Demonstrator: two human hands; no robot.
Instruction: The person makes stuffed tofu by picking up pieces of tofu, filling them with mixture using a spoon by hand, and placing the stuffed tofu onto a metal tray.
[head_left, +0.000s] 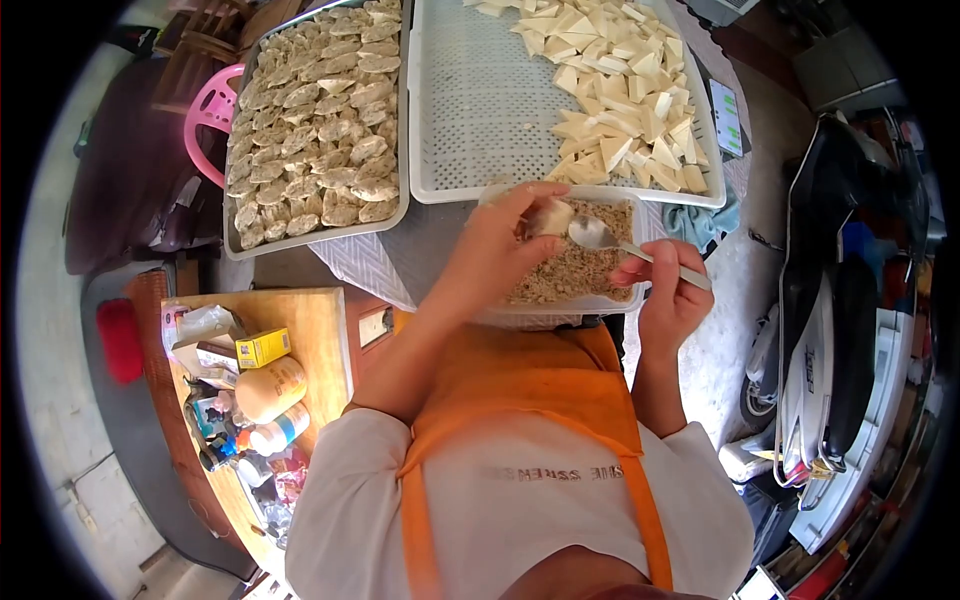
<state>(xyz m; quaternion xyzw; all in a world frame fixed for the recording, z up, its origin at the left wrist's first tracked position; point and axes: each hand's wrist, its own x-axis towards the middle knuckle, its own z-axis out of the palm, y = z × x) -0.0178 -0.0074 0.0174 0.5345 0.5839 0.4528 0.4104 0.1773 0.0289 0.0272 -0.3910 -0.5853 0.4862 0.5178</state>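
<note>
Cream-coloured piece (552, 217), prob. tofu, is pinched in your L hand (532, 222) over the tub (628, 302) of brown mix (575, 272), by the surface's (400, 262) near edge. Your R hand (661, 270) grips the spoon (592, 234), bowl next to the piece. Perforated tray (475, 120) w/ pale triangles (630, 90) lies beyond; metal tray (405, 205) w/ brown-coated pcs (318, 125) at the left edge.
</note>
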